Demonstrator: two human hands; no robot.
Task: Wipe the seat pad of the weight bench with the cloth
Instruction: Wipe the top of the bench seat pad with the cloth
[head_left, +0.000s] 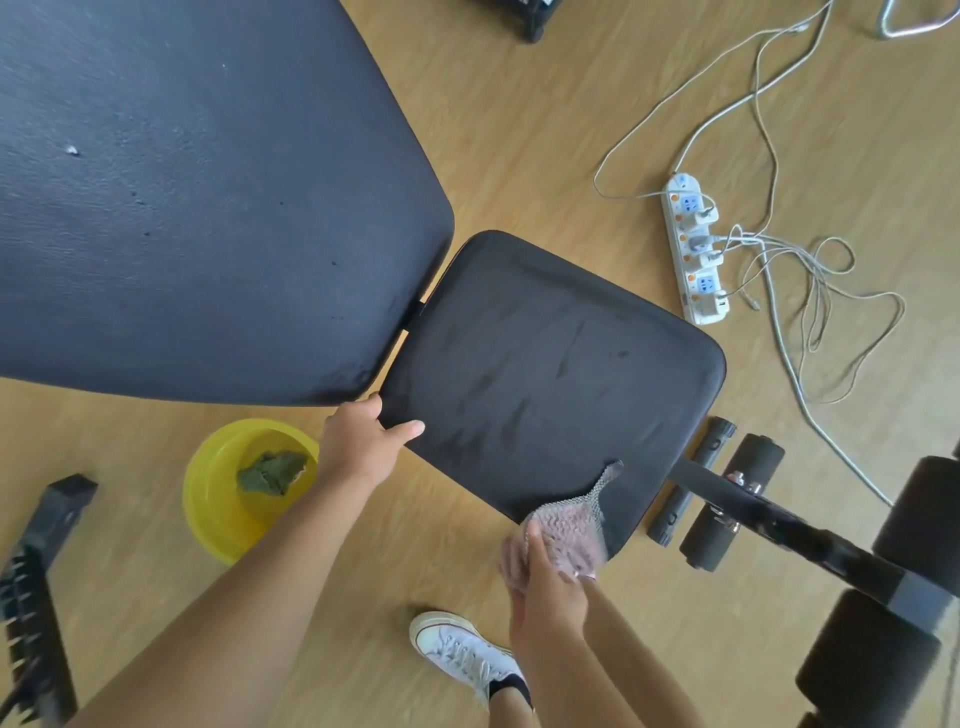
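The black seat pad (550, 364) of the weight bench fills the middle of the view, with faint streaks across its surface. My left hand (363, 441) grips the pad's near left corner, thumb on top. My right hand (545, 582) holds a pink and grey cloth (571, 525) at the pad's near edge. One corner of the cloth lies up on the pad. The large black back pad (197, 197) slopes away at the upper left.
A yellow basin (218, 499) holding a green rag (272, 470) sits on the wooden floor to the left. A white power strip (696, 244) with tangled cables lies at the right. Black foam rollers (727, 499) and the bench frame stand at the right; my white shoe (462, 649) is below.
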